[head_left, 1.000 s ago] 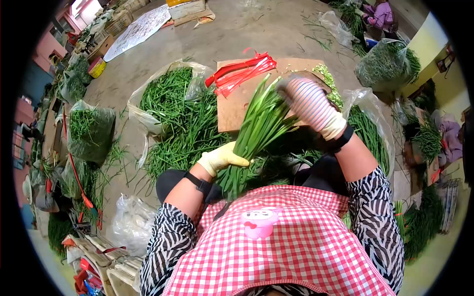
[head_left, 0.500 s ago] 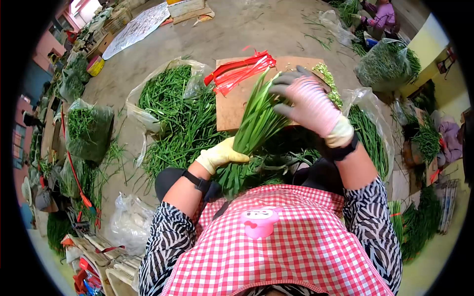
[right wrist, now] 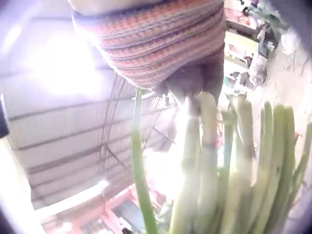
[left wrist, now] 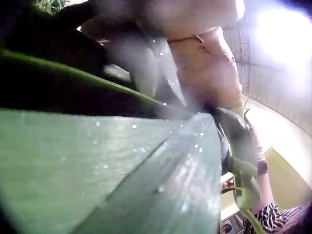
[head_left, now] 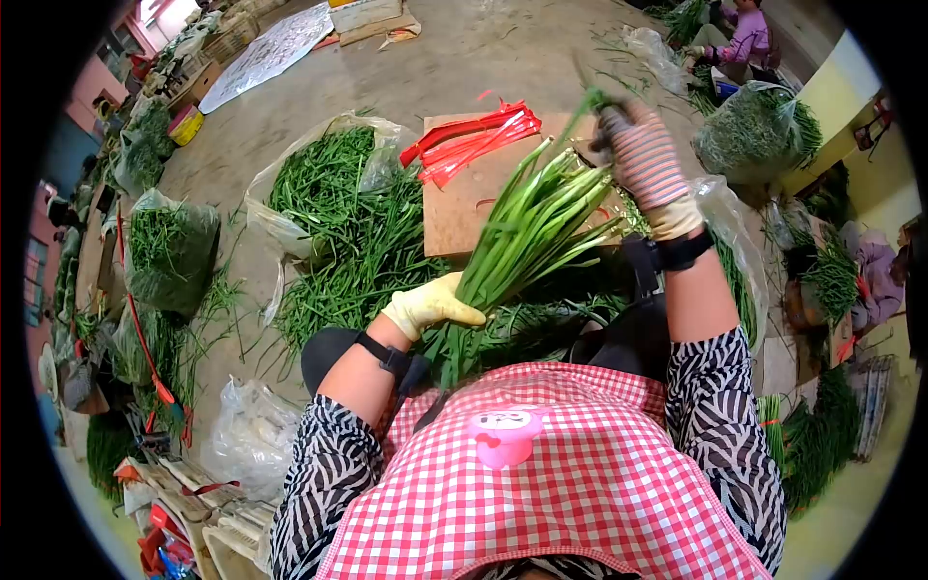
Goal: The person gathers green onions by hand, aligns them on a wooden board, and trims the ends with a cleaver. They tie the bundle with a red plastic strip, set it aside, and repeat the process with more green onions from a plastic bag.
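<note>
In the head view my left hand (head_left: 432, 305), in a pale yellow glove, grips a bunch of garlic chives (head_left: 527, 227) low down, thumb across the front. The pale stem ends fan up and to the right over a wooden board. My right hand (head_left: 646, 159), in a striped glove with dark fingers, is raised beside those ends. It pinches a few loose green leaves (head_left: 592, 101), blurred by motion. Up close in the right wrist view, the striped glove (right wrist: 161, 44) has curled fingers just beyond the stems (right wrist: 234, 170). Broad leaves (left wrist: 161, 165) fill much of the left wrist view.
Red plastic strips (head_left: 474, 135) lie on the board (head_left: 454, 213). A pile of loose chives (head_left: 358, 232) spills from a clear bag on the left. More bagged greens (head_left: 759, 130) stand to the right, near another person (head_left: 742, 37) in purple.
My right hand has come away from the bunch, up and to the right, with loose leaves in its fingers. The stem ends have spread rightward. My left hand keeps its grip, almost still.
</note>
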Available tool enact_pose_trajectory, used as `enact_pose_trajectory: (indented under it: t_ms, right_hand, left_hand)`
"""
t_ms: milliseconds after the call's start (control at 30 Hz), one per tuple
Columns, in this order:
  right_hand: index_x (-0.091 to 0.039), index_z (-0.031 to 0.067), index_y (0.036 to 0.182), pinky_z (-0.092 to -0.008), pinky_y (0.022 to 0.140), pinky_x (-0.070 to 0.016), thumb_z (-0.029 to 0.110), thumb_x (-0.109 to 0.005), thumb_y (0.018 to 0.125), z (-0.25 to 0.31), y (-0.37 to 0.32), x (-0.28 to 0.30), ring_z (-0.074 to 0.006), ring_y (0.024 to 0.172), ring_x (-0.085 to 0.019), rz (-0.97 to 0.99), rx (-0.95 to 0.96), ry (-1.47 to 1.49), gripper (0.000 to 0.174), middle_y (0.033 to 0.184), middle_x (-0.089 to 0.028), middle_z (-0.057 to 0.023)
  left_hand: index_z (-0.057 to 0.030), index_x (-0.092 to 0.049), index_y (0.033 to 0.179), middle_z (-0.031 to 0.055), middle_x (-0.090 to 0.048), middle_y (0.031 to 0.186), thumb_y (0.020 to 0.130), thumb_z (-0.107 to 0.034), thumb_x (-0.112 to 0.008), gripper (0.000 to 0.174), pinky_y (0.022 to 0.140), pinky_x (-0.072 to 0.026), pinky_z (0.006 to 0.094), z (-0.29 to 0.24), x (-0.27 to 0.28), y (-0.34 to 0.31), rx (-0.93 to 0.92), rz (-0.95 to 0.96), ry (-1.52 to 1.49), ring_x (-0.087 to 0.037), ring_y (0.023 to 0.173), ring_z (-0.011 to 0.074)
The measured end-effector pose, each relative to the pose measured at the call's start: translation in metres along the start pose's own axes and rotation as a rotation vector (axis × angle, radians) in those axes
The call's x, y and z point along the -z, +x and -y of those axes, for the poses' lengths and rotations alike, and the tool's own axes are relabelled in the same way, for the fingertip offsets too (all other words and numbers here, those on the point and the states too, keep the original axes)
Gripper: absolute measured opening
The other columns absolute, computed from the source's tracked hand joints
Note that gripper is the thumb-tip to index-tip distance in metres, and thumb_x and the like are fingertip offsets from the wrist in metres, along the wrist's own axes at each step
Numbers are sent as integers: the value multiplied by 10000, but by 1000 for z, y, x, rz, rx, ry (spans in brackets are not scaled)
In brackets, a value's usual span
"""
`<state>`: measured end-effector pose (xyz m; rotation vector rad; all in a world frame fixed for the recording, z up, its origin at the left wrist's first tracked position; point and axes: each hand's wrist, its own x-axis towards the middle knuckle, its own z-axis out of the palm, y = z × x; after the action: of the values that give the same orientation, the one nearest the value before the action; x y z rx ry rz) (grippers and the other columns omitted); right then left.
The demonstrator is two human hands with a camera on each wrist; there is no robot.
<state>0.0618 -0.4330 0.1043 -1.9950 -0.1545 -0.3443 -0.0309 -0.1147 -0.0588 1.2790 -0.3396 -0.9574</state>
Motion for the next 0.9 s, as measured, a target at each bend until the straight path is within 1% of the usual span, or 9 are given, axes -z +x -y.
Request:
enact_pose_trajectory:
  t_ms: [100,133,200,300,467,567,633,767,900]
  right_hand:
    - [-684,-7,1130,-256,599,-513,197,-605,1030,-8,6,57,-96,632,-593,12,-18,328,241,811,-657,-22]
    - [-681,-4,1111,-264,587,-518,173,-608,1019,-2,-5,67,-99,607,-559,49,-9,235,213,762,-632,-22]
    - [-696,-5,1092,-276,616,-539,168,-694,950,26,-37,78,-107,659,-626,347,-261,48,224,794,-688,-51]
    - [-735,12,1161,-361,959,-548,189,-771,873,38,-68,58,-244,1062,-709,872,-120,-342,339,1092,-759,-139]
    - [-754,42,1108,-443,1111,-453,297,-771,875,17,-33,6,-322,1034,-711,203,552,-493,346,1081,-756,-156]
    - [-764,77,1103,-535,1201,-336,413,-754,867,-2,-6,-23,-330,1020,-710,298,474,-917,411,1061,-754,-153]
    - [-765,93,1119,-577,1216,-294,466,-738,861,-9,5,-32,-334,1029,-710,407,408,-870,454,1068,-754,-153]
    - [-765,119,1146,-595,1219,-287,455,-745,846,-4,15,-27,-349,1037,-705,624,214,-833,451,1069,-749,-153]
    - [-790,166,1101,-618,1210,-288,374,-775,818,-9,9,-22,-357,974,-712,546,493,-757,352,964,-745,-137]
  left_hand:
    - [-24,-638,1344,48,-706,1151,787,-104,-847,600,928,-519,310,0,5,-3,-19,-70,64,-638,1036,145]
    - [-19,-653,1313,40,-709,1125,784,-96,-837,565,919,-517,304,-6,1,-5,-34,-110,48,-635,1026,140]
    - [-15,-631,1336,23,-686,1143,801,-78,-820,571,920,-511,297,1,13,-5,-32,-126,69,-609,1030,127]
    - [-16,-635,1300,-4,-671,1081,820,-60,-804,511,874,-515,279,6,16,-4,-82,-190,38,-596,972,110]
    - [-17,-627,1325,18,-689,1162,822,-64,-816,540,921,-513,290,8,19,0,-116,-182,119,-606,1035,116]
    - [-23,-615,1337,21,-700,1166,823,-51,-824,556,949,-518,297,8,13,2,-126,-151,115,-619,1033,115]
    - [-35,-663,1238,34,-713,1065,806,-54,-827,462,892,-540,308,4,3,2,-148,-179,102,-654,965,136]
    - [-35,-650,1262,25,-707,1089,805,-43,-827,491,901,-533,304,5,7,-2,-104,-147,150,-640,983,128]
    - [-36,-625,1300,8,-695,1085,815,-28,-810,519,846,-536,288,13,11,-1,-109,-127,191,-623,952,108]
